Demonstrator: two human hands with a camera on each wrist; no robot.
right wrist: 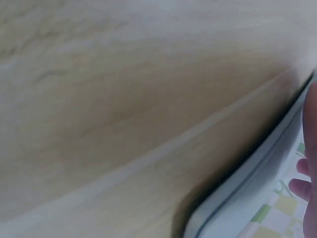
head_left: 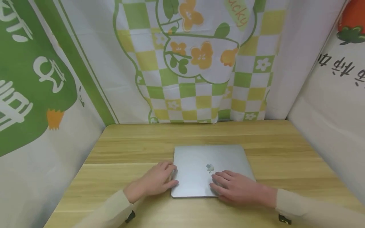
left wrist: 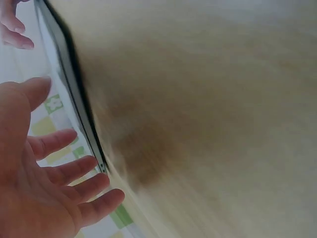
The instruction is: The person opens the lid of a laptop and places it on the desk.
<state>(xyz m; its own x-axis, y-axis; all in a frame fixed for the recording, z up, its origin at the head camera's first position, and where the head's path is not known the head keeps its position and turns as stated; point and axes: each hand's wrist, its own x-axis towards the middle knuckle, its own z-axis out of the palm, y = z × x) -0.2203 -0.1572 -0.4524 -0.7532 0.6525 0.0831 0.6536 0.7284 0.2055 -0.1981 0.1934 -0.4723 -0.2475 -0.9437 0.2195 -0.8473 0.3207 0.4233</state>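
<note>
A closed silver laptop [head_left: 191, 167] with a logo on its lid lies flat on the wooden table. At its left edge is my left hand [head_left: 156, 179], thumb and fingertips right at the side. The left wrist view shows that hand's fingers [left wrist: 84, 186] spread and nearly straight along the laptop's thin edge [left wrist: 74, 89]. My right hand [head_left: 235, 186] lies over the lid's front right part, its fingers extended toward the logo. Only a strip of the right hand [right wrist: 311, 148] enters the right wrist view, beside the laptop's rounded corner [right wrist: 208, 215].
The wooden table [head_left: 137, 142] extends around the laptop on all sides. Behind it hangs a checked, flower-printed cloth [head_left: 182, 91]. Printed white and green cloth [head_left: 25, 79] stands along the left, and another printed cloth [head_left: 333, 104] along the right.
</note>
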